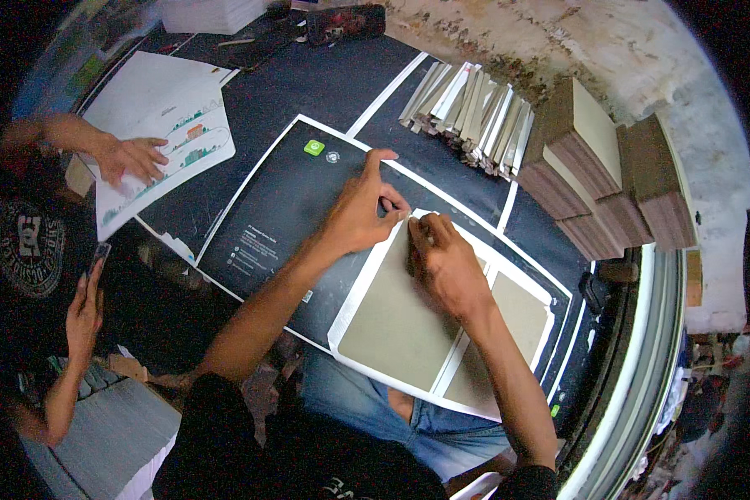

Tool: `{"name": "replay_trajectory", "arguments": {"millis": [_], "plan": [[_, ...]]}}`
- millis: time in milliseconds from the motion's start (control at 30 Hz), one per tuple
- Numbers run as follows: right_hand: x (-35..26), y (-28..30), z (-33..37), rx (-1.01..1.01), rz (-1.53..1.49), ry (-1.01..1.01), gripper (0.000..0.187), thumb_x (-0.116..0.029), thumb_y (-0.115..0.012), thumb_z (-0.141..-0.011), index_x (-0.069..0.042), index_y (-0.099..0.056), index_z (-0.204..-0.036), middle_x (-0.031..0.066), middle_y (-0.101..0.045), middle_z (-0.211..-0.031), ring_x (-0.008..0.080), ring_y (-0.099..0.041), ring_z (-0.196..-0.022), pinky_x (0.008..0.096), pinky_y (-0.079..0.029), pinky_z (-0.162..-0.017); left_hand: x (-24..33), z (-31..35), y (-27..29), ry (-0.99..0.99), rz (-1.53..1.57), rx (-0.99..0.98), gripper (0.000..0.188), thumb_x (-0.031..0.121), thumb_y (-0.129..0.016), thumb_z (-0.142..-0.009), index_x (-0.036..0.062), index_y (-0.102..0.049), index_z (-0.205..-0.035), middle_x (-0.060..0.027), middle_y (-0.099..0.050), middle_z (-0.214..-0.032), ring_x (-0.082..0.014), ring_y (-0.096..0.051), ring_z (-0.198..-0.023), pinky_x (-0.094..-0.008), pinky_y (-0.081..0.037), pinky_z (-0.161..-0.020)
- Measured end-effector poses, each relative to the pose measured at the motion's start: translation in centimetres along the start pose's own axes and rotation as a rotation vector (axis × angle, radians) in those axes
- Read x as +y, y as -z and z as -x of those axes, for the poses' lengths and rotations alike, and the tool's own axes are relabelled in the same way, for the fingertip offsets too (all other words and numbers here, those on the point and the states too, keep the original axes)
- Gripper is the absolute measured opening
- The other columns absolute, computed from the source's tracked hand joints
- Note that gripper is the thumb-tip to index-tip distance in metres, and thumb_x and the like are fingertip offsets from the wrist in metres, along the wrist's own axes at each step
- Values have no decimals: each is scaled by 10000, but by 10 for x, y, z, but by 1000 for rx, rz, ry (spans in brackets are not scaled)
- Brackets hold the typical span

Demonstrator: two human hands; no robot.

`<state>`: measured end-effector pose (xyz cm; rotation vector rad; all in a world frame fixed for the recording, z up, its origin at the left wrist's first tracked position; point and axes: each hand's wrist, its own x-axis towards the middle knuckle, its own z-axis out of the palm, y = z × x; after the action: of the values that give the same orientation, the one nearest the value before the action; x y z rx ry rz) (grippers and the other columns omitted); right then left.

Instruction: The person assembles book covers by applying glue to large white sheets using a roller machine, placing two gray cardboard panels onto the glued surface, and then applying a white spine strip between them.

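Note:
A book cover case (396,308) lies in front of me, with grey boards framed by turned-in white paper edges. At its far left corner my two hands nearly meet. My left hand (358,212) has one finger stretched out over the black sheet's edge. Its thumb and another finger come together close to the corner; what they pinch is too small to tell. My right hand (448,265) is closed, fingertips pressed together on the white paper edge at that corner. Beneath the case is a larger black printed sheet (267,196) with a green logo and white borders.
Grey board strips (472,117) are bundled at the back, beside stacked thick board blocks (587,137). At left, another person's hand (133,161) rests on a white printed sheet (162,92); their other hand (83,312) holds a phone. A grey stack (112,425) stands lower left.

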<state>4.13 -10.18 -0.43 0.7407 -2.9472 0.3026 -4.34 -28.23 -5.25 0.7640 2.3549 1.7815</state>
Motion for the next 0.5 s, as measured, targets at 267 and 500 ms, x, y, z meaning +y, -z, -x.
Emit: {"name": "replay_trajectory", "arguments": {"millis": [267, 500], "plan": [[3, 8, 9, -64, -45, 22, 505, 4, -624, -804, 65, -599, -1305, 206, -587, -1222, 364, -592, -1122, 417, -529, -982, 11, 2, 9, 62, 1, -57, 883, 59, -777, -807, 112, -250, -1514, -60, -763, -985, -164, -688, -851, -343, -471, -817], [32, 18, -21, 45, -425, -50, 322, -11, -620, -918, 28, -649, -1235, 232, -663, -966, 405, -674, -819, 462, -543, -784, 14, 1, 8, 55, -37, -19, 881, 67, -777, -808, 94, -247, -1511, -54, -759, -933, -165, -697, -821, -359, -493, -794]]}}
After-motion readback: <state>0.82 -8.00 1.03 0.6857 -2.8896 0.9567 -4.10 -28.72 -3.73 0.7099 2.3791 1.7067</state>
